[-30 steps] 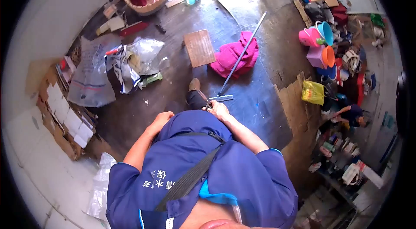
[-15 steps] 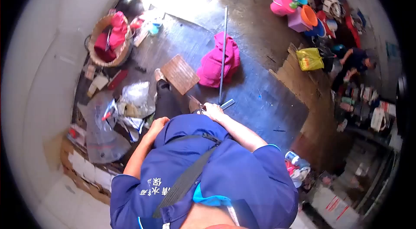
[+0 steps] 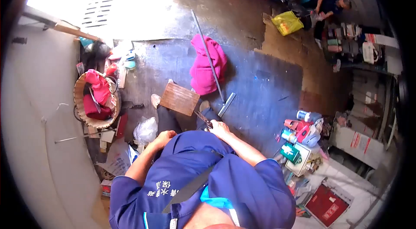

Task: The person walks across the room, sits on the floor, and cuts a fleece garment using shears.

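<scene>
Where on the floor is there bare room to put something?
Mostly bare: right of the squeegee, towards the brown floor; between the basket and the pink cloth. Crowded: this side of the basket, around the green box, and by the stool, where the right hand holds a tool.

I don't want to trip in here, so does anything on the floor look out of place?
Mainly the long-handled squeegee: its handle crosses the crumpled magenta cloth near the wooden stool. That looks odd because both seem left loose in open floor space. I can't tell whether the handle touches the cloth.
</scene>
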`<state>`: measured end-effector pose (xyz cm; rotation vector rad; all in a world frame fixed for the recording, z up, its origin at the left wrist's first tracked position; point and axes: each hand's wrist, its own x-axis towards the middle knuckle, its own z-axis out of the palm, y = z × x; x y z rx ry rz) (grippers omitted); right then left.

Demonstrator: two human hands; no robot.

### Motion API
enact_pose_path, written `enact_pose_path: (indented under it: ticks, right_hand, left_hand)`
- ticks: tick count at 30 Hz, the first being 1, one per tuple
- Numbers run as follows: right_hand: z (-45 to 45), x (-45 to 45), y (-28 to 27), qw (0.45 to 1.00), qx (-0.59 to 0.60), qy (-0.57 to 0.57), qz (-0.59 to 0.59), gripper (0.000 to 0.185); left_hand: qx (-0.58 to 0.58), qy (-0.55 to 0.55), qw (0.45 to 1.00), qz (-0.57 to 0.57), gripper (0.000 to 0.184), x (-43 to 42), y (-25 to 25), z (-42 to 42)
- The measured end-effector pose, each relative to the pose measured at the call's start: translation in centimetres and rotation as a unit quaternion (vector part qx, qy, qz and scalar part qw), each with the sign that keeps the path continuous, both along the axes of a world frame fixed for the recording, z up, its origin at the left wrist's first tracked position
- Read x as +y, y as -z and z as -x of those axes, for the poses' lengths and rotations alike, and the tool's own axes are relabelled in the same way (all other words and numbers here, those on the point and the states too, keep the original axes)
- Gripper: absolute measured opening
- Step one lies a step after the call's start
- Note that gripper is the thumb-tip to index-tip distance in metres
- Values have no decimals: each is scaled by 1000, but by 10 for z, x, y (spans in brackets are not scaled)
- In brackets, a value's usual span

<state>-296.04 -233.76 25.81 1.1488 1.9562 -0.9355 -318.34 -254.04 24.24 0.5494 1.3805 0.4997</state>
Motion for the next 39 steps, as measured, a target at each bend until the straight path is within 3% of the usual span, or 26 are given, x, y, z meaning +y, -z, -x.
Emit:
enact_pose_path:
  ticks: [4, 8, 12, 17, 21, 23, 27, 30, 31, 32, 34, 35, 36, 37, 38, 39]
  right_hand:
    - [3, 18, 2, 998, 4, 63, 23, 49]
    - [-7, 53, 31, 991, 61, 101, 64, 44]
    - [-13, 83, 63, 987, 127, 93, -14, 42]
    - [-36, 118, 59, 992, 91, 53, 69, 49]
    - [-54, 125, 72, 985, 119, 124, 31, 47]
    - [-63, 126, 80, 976, 135, 171, -2, 43]
    - [-63, 131, 87, 947, 150, 282, -32, 41]
    - [-57, 135, 90, 904, 186, 375, -83, 40]
    - [-55, 132, 103, 882, 189, 421, -97, 38]
    - [-55, 127, 121, 858, 189, 464, -110, 36]
    - [-51, 138, 143, 786, 197, 577, -96, 34]
    - [-54, 156, 137, 735, 152, 660, -26, 33]
    - [-57, 166, 149, 762, 128, 629, -78, 33]
    - [-66, 172, 179, 774, 113, 612, -114, 32]
    - [-75, 177, 210, 784, 96, 595, -151, 31]
    - [-89, 181, 251, 786, 71, 592, -164, 31]
  left_hand:
    - [103, 100, 989, -35, 36, 28, -3, 17]
    - [124, 72, 989, -25, 39, 35, 23, 15]
    - [169, 54, 984, 14, 42, 98, -55, -7]
    - [209, 108, 972, -12, 36, 134, -45, -29]
    - [208, 100, 972, -46, 33, 173, -44, -38]
    - [221, 183, 958, 9, 31, 202, -39, -35]
    - [213, 227, 950, -5, 29, 223, 15, -16]
    - [182, 361, 912, -71, 29, 259, 67, 7]
    - [147, 341, 922, -105, 27, 288, 58, 10]
    - [134, 357, 912, -151, 24, 292, 94, 20]
    - [96, 336, 935, 55, 20, 338, 105, 24]
    - [108, 339, 932, 64, 21, 355, 125, 30]
    - [184, 399, 894, -91, 15, 355, 175, 44]
    - [280, 503, 738, -351, 13, 348, 250, 65]
    - [234, 406, 830, -304, 12, 371, 263, 70]
    - [284, 472, 742, -381, 13, 381, 309, 80]
